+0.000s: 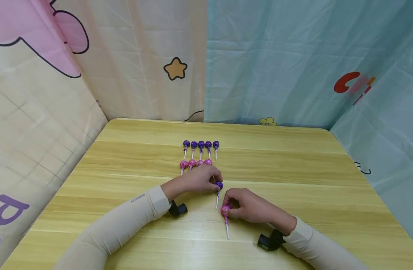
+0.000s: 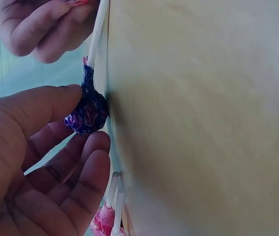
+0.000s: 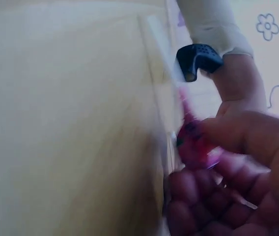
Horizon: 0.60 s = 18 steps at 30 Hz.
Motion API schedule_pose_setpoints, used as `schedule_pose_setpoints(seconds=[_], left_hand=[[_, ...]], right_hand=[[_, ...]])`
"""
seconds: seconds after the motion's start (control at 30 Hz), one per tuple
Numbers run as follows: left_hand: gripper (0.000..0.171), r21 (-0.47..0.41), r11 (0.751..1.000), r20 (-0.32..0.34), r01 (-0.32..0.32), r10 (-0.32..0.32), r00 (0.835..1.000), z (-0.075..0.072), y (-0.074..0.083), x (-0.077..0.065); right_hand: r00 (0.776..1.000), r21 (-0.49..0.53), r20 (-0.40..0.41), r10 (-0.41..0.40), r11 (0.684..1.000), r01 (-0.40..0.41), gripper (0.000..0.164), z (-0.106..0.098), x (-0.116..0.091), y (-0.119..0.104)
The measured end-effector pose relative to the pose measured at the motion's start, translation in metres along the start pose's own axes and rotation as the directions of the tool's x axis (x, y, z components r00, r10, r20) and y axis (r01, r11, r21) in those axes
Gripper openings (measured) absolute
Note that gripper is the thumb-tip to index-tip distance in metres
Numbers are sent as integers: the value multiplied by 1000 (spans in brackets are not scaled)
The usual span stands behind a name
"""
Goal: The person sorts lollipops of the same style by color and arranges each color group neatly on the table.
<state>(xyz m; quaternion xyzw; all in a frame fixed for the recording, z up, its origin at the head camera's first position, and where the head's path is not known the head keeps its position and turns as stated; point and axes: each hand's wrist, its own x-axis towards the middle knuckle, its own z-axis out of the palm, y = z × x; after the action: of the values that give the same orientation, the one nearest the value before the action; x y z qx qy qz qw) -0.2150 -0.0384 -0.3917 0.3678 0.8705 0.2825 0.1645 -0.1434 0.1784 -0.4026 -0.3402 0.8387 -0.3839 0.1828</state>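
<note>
My left hand (image 1: 201, 179) pinches a purple-wrapped lollipop (image 2: 89, 114) by its round head, thumb on one side and fingertips on the other. Its white stick points toward me, low over the table. Nearer to me and to the right, my right hand (image 1: 248, 206) holds a pink-wrapped lollipop (image 1: 225, 210) at the head between thumb and fingers. That one is blurred in the right wrist view. Beyond the left hand lies a row of pink lollipops (image 1: 183, 164), partly hidden by the hand. Farther back, several purple lollipops (image 1: 201, 144) lie side by side, sticks toward me.
The wooden table (image 1: 281, 161) has a rounded back edge against printed curtains (image 1: 152, 90). Black wrist-worn camera mounts (image 1: 270, 240) hang at both cuffs, close over the tabletop.
</note>
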Motion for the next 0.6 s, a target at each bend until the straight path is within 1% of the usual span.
schedule_pose_setpoints(seconds=[0.07,0.13,0.3,0.43,0.6], left_hand=[[4,-8,1000,-6,8,-8,1000,1,1,-1],[5,-1,1000,-18,9,-9,1000,1,0,-2],[7,-8,1000,-32,13,-13,999,2,0,-2],[7,-34,999,-24,39,-40,999,2,1,0],[7,-48,996,-36,70,-72,997,4,3,-2]], right_hand=[[1000,14,-14,-7,1000,7,4,-4,1,-2],[999,12,-44,-13,1000,14,7,-12,3,-4],[991,4,-131,-6,1000,7,7,-39,11,-9],[983,20,-182,24,1000,-21,6,-60,22,-6],[968,50,-238,75,997,-65,7,-79,42,6]])
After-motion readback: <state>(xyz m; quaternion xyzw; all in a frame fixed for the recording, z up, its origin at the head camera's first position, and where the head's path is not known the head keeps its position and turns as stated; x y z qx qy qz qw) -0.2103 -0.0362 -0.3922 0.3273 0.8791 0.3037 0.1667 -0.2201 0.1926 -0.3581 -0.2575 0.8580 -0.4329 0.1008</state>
